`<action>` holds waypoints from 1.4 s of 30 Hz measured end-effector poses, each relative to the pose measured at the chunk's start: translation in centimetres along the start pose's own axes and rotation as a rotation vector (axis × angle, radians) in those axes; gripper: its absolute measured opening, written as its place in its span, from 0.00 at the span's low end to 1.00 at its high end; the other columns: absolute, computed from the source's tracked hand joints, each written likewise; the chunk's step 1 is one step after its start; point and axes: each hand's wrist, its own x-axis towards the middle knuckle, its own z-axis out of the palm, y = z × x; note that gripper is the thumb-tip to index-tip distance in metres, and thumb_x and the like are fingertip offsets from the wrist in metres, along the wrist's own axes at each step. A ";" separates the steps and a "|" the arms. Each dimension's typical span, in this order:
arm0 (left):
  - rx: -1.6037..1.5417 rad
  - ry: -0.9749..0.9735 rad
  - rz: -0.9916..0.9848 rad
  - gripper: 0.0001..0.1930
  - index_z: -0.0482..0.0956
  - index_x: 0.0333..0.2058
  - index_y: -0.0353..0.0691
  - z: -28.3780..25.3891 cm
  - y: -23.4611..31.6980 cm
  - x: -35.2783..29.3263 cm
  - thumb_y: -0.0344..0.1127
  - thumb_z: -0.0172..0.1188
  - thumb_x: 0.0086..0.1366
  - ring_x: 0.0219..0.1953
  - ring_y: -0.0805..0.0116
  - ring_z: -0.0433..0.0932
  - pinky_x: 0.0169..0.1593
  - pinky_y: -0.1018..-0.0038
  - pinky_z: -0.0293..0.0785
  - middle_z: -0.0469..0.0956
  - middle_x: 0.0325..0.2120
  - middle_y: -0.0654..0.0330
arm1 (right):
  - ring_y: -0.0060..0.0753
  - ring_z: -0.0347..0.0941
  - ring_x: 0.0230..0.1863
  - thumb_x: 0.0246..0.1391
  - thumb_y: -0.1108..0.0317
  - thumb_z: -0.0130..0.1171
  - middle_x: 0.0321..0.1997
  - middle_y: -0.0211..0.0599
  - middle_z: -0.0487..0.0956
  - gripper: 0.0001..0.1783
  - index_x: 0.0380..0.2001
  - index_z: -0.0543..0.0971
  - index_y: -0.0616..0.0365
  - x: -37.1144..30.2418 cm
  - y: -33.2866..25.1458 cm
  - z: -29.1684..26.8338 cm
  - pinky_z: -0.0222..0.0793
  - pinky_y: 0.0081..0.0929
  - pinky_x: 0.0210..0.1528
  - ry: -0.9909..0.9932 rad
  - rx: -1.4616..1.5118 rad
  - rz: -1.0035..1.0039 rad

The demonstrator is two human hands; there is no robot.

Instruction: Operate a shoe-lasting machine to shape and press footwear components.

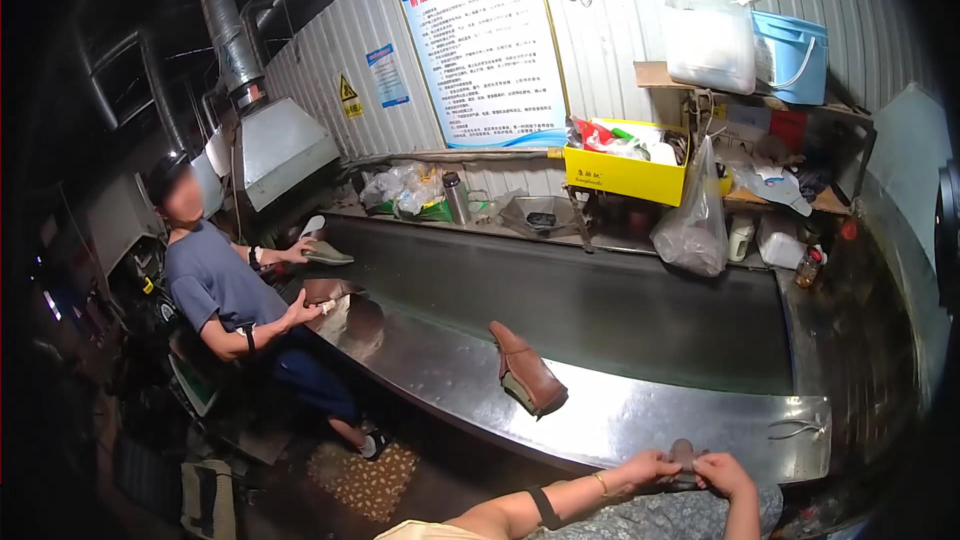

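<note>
Two bare hands come close together at the lower right of the head view. The left hand pinches the left side of a small brown piece between bent fingers and thumb, and the right hand nips its right side in much the same way. So the brown piece sits right between the two sets of fingers, which hide part of its outline, at the near edge of a shiny metal table top. Nearer the body than the fingers spreads a grey patterned cloth. A black band circles the left forearm, and a thin bracelet lies on the wrist just behind the left fingers.

Right of the fingers and a little beyond them, a metal hand tool lies on the table top. Left of the fingers and farther off, a brown and olive shoe upper lies on the metal, well apart from both hands. Beyond the fingers runs a dark belt. Far to the left of them stands a co-worker, one hand at an olive shoe.
</note>
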 end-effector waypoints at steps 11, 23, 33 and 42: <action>0.245 -0.050 0.053 0.23 0.71 0.59 0.31 -1.6 -1.4 1.8 0.34 0.59 0.69 0.43 0.77 0.74 0.49 0.80 0.70 0.78 0.42 0.62 | 0.39 0.78 0.34 0.59 0.65 0.61 0.30 0.41 0.82 0.12 0.41 0.83 0.62 0.0 2.4 -0.7 0.72 0.32 0.38 0.252 -0.374 -0.261; 1.368 -0.213 0.366 0.19 0.75 0.55 0.36 5.3 13.0 -9.0 0.38 0.58 0.70 0.39 0.49 0.78 0.45 0.59 0.73 0.80 0.34 0.50 | 0.56 0.79 0.36 0.52 0.61 0.66 0.32 0.49 0.82 0.10 0.33 0.85 0.56 -9.9 -12.0 3.5 0.76 0.40 0.39 0.258 -0.803 -0.442; 1.162 -0.111 0.734 0.17 0.76 0.54 0.36 5.4 16.3 -12.1 0.36 0.56 0.70 0.41 0.44 0.78 0.46 0.56 0.74 0.79 0.36 0.45 | 0.14 0.66 0.23 0.65 0.69 0.56 0.24 0.22 0.70 0.05 0.38 0.70 0.55 -11.3 -10.8 -0.2 0.64 0.15 0.26 0.547 0.119 -0.513; 1.223 -0.007 0.771 0.31 0.71 0.59 0.36 9.4 11.4 -10.9 0.42 0.68 0.60 0.54 0.45 0.72 0.58 0.58 0.69 0.72 0.54 0.45 | 0.18 0.76 0.24 0.60 0.75 0.60 0.23 0.33 0.81 0.05 0.35 0.75 0.64 -11.2 -12.5 7.5 0.72 0.19 0.27 0.460 -0.182 -0.564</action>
